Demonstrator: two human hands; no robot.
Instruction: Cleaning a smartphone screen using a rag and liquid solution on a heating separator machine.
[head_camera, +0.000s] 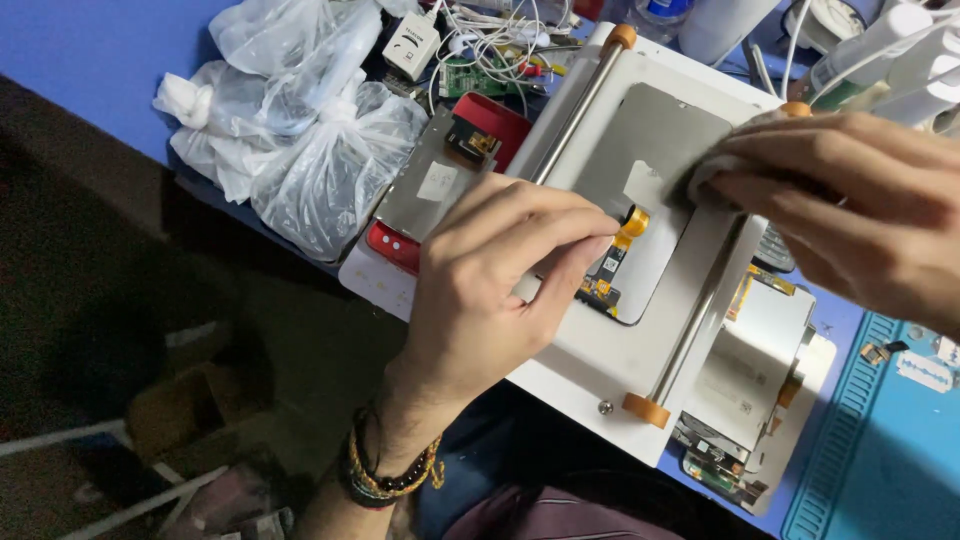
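On the white separator machine (600, 370), the left hand (490, 290) presses half-curled fingers on the grey screen panel (650, 150) to steady it, while the right hand (850, 200) pinches a white wipe (715, 168) against its upper edge.

The phone screen panel (650, 170) lies flat with its back side up on the white platform (600, 370), between two metal rods with orange ends. Its back is grey and slightly shiny, with rounded corners, and it sits turned at an angle to the platform's near edge. An orange flex cable (628, 228) comes out near the middle and goes down to a small dark circuit part at the near end. A small white cloth (718, 168) is pressed on the far corner of the panel, folded and partly hidden under fingers.
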